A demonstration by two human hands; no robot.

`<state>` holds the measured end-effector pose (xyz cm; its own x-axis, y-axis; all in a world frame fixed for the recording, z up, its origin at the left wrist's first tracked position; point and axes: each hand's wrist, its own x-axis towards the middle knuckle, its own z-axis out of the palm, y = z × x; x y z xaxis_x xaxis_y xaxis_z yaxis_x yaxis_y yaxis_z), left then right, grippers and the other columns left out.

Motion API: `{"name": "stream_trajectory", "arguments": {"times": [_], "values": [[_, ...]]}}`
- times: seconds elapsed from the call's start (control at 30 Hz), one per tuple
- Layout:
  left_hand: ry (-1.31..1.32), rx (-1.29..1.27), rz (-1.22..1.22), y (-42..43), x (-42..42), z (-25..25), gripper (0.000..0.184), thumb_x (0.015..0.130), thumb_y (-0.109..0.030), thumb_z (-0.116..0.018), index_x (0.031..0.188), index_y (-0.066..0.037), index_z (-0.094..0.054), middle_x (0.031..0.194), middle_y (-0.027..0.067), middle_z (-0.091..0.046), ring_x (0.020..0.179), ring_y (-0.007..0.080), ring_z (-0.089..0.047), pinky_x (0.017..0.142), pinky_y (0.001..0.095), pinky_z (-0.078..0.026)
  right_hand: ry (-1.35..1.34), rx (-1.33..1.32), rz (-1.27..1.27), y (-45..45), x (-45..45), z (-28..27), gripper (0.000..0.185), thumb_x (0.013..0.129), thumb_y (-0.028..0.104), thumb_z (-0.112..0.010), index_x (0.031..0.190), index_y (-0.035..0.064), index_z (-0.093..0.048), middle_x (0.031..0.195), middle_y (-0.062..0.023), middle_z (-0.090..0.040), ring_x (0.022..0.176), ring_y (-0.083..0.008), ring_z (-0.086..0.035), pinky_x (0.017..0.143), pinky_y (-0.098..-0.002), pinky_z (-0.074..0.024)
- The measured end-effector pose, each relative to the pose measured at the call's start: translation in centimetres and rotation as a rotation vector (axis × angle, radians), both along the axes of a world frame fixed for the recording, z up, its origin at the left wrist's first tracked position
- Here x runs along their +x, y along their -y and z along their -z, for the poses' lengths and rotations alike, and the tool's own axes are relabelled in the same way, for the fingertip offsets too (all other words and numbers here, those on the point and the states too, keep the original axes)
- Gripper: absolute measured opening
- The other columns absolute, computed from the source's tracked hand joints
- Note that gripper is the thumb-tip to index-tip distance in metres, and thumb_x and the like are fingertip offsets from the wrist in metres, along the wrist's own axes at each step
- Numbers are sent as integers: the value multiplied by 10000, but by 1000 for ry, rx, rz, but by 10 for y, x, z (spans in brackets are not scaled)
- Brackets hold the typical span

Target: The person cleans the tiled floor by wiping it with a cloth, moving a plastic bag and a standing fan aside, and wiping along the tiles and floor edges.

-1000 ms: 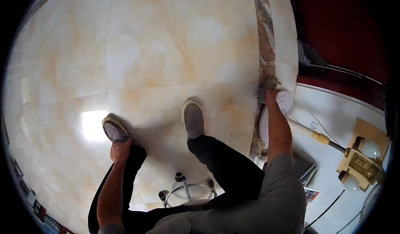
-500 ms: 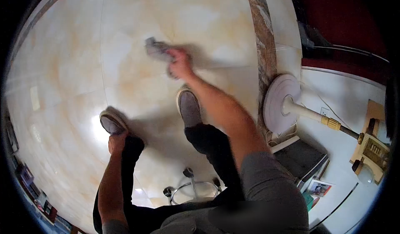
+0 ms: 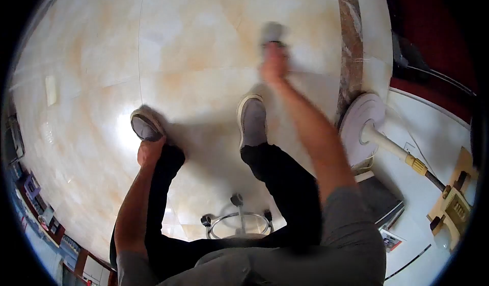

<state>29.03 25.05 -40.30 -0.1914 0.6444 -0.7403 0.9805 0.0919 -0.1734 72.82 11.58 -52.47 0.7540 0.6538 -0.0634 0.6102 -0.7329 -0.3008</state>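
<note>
My right hand (image 3: 275,66) is closed round a small grey object with a dark band (image 3: 273,33). It is held over the pale tiled floor (image 3: 204,41), beyond my right shoe; motion blur hides what kind of object it is. My right shoe (image 3: 253,123) is grey with a light sole edge and stands flat on the floor. My left hand (image 3: 151,152) is low beside my left ankle, its fingers curled at the back of my grey left shoe (image 3: 146,126). Part of that grip is hidden.
A white round-based stand fan (image 3: 364,125) leans at the right, near a dark flat box (image 3: 379,199). Chair casters (image 3: 237,200) show between my legs. A brown marbled strip (image 3: 351,36) crosses the floor. Shelves with small items (image 3: 38,199) line the left edge.
My right hand has swung with the grey object to the right and slightly farther away. The object's end now points away from me instead of left. My left hand stays at the shoe.
</note>
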Motion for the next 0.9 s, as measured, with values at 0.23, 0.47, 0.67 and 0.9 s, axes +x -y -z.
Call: {"name": "stream_trajectory", "arguments": {"times": [0.23,0.47,0.67,0.9], "values": [[44,67,-17,3,-12,7,752,675,-636,-733,1090,-9,-723,1119,203,-706,1070,333,-676,922,427,-516,-772,149,-294,-176,-194,-44,567,708,122,-714,1256,75,-580,1155,-187,-650,1093,-343,-625,940,-436,-499],[84,60,-5,0,-10,1,718,680,-622,-730,1050,-7,-735,1101,224,-703,1053,354,-677,897,442,-518,-519,600,217,70,76,-19,627,713,55,-753,1307,15,-560,1145,-120,-645,1010,-224,-632,885,-357,-532],[149,34,-53,-1,-14,-4,723,699,-638,-705,1033,3,-735,1053,230,-711,1029,359,-684,890,445,-524,-34,-243,376,336,187,-6,717,714,255,-767,1317,-9,-483,1139,-203,-645,1031,-396,-640,898,-451,-530],[31,3,-16,1,-9,2,734,716,-619,-703,1107,1,-701,1118,219,-697,1069,355,-670,908,434,-521,-82,-25,-43,38,-22,-25,529,683,96,-693,1196,47,-570,1160,-184,-597,1131,-389,-552,999,-469,-434]]}}
